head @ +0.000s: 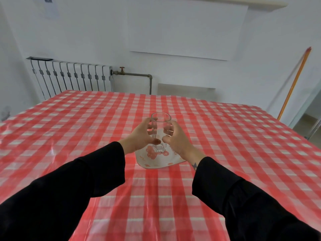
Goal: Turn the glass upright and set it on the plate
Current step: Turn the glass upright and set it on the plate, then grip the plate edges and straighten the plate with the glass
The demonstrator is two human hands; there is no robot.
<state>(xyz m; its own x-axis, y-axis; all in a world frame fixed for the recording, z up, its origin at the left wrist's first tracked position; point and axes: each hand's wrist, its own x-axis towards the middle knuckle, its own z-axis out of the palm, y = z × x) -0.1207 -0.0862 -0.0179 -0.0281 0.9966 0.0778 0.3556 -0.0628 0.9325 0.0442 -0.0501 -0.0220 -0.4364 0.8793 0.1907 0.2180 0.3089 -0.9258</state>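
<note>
Right now I have the glass (160, 132) upright, mouth up, with its thick base on the plate (157, 160), a white dish with pink prints near the middle of the bench (243, 136) under its red-checked cloth. My left hand (141, 135) curls around the glass's left side and my right hand (176, 138) around its right side, fingers wrapped on the wall and thumbs nearly meeting on the near side. Both sleeves (69, 188) are black.

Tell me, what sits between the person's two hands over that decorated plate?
In the head view, a clear drinking glass stands upright between the left hand and right hand, base on the white pink-patterned plate.
</note>
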